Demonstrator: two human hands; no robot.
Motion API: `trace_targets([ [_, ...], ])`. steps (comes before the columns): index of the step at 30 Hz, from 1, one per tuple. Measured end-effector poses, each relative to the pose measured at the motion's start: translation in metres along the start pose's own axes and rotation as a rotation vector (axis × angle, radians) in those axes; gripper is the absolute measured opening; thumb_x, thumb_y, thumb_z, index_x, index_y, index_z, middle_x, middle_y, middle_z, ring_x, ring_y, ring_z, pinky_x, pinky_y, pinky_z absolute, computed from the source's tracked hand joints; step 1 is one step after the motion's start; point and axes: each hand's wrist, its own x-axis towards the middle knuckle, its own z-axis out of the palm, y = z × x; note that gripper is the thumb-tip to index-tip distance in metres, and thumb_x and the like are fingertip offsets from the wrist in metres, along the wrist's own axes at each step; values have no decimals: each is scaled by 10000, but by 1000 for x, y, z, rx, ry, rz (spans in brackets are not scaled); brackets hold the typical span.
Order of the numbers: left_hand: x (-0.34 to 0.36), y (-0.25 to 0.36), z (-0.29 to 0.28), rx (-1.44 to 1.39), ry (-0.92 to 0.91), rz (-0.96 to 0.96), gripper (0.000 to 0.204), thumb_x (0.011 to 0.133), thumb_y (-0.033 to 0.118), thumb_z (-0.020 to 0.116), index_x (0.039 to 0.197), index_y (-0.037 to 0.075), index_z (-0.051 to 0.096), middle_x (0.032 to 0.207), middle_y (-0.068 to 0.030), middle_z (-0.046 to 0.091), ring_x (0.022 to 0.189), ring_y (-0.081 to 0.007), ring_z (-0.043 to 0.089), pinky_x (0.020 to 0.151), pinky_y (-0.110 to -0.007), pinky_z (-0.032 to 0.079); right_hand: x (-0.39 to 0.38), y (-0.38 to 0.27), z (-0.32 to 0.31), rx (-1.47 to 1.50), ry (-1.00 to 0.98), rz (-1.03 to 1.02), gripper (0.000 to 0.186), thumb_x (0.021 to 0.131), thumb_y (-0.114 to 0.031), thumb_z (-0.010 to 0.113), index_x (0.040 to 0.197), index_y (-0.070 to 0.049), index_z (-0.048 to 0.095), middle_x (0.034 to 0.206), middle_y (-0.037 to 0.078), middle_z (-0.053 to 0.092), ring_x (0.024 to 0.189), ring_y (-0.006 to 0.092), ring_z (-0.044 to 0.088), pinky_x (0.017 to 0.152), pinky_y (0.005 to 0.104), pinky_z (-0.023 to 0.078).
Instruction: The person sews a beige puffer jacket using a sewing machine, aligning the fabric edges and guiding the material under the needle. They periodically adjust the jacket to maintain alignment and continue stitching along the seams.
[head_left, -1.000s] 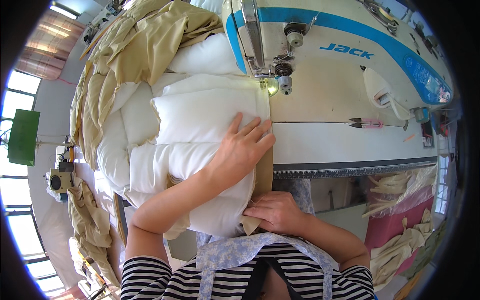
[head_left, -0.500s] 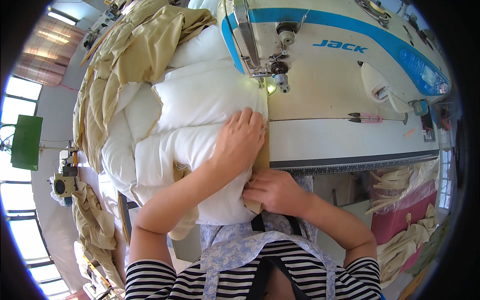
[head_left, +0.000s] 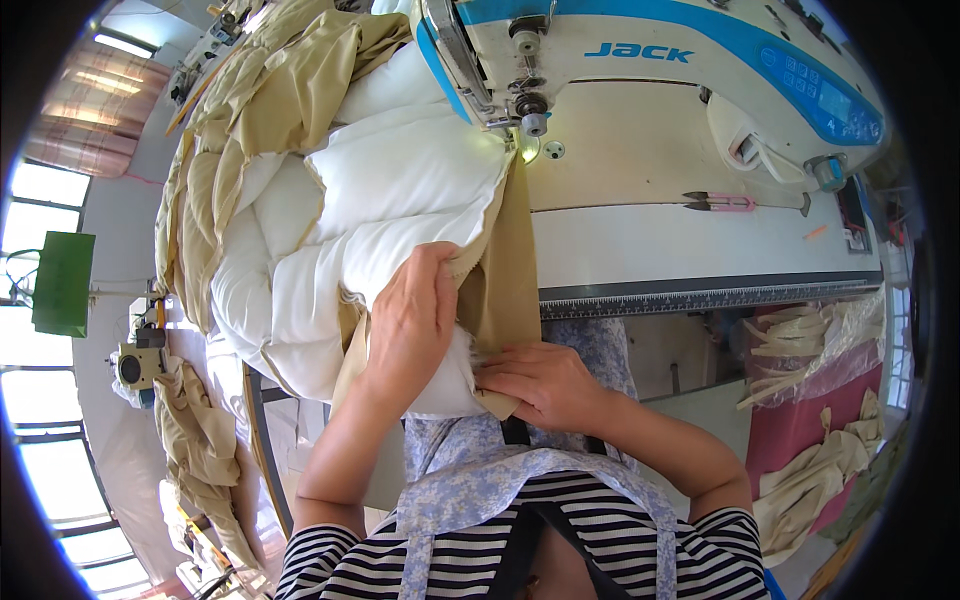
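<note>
White padded quilt (head_left: pixel 340 230) with tan backing fabric (head_left: pixel 270 110) is piled on the tabletop (head_left: pixel 700 240), left of the sewing machine (head_left: pixel 650 60), one corner hanging off the near edge toward the person. Compared with a second ago, the tan edge strip (head_left: pixel 510 270) now shows as a long band running from the needle area (head_left: pixel 530 125) down to the tabletop edge; before, the hands covered most of it. Reads as the seam edge being straightened and lined up for feeding.

Left hand (head_left: pixel 410 320) has moved from flat on top of the padding to its right edge, fingers curled over and gripping the white fill where it meets the tan strip. Right hand (head_left: pixel 545 380) stays low at the near corner, fingers pressed together flat on the folded tan end, pinning it against the padding.

Pink thread snips (head_left: pixel 725 203) lie on the machine bed, well apart from both hands, untouched
</note>
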Motion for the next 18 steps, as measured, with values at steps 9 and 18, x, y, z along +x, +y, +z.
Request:
trace_targets([
  [9, 23, -5, 31, 162, -263, 580, 147, 815, 83, 659, 949, 56, 606, 1093, -77, 617, 1116, -302, 601, 1021, -447, 471, -5, -4, -13, 52, -128, -29, 322, 803, -182, 678, 1086, -30, 684, 1089, 142, 704, 1083, 326, 646, 1000, 424, 494],
  [18, 22, -25, 39, 84, -346, 465, 126, 862, 116, 666, 970, 89, 608, 1263, -35, 638, 1265, -278, 563, 1099, -608, 346, 0, -7, -23, 145, -230, 80, 378, 808, -149, 642, 1164, -23, 650, 1157, 182, 674, 1166, 354, 605, 1034, 456, 468],
])
